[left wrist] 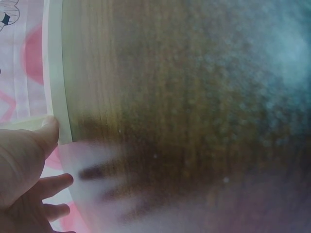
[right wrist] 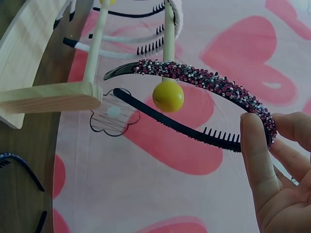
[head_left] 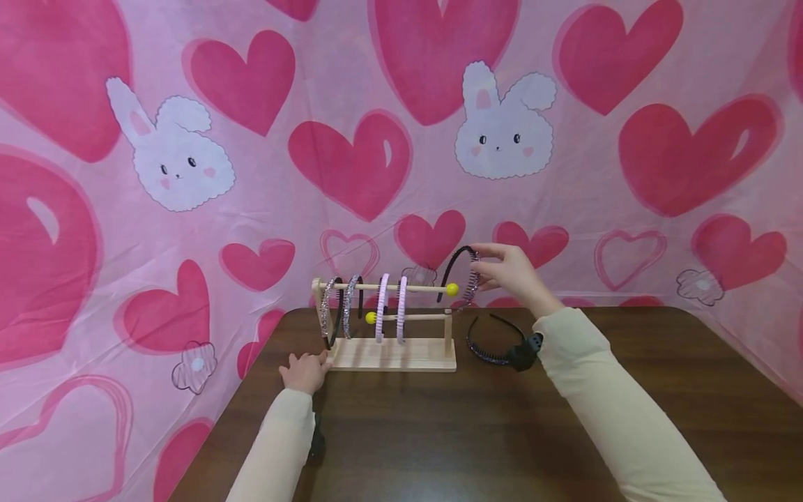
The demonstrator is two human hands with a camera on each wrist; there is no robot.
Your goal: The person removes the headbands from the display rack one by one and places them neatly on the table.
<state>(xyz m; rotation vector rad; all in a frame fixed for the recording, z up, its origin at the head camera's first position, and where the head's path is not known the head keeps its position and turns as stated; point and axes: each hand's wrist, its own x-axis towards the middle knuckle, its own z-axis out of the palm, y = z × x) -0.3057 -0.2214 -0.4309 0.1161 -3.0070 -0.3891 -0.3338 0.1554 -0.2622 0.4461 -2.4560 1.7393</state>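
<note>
Backdrop (head_left: 341,49) behind brown table (head_left: 502,432); wooden rack (head_left: 401,359) on it w/ 4 hung hbands (head_left: 401,310). L hand (head_left: 304,373): fingers loose, thumb touching rack; R hand (head_left: 505,268) pinches sparkly hband (right wrist: 209,82). Blue hband (head_left: 483,354) R of rack; yellow rod-end knob (right wrist: 168,96) near sparkly hband.

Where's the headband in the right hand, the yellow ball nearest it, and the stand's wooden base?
Held headband (right wrist: 206,79): right wrist view, sparkly outer side.
Yellow ball (right wrist: 168,96): right wrist view, ball's middle.
Wooden base (head_left: 392,354): head view, top face.

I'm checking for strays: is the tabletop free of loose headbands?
No, the head view shows a dark headband lying on the table to the right of the wooden rack.
</note>
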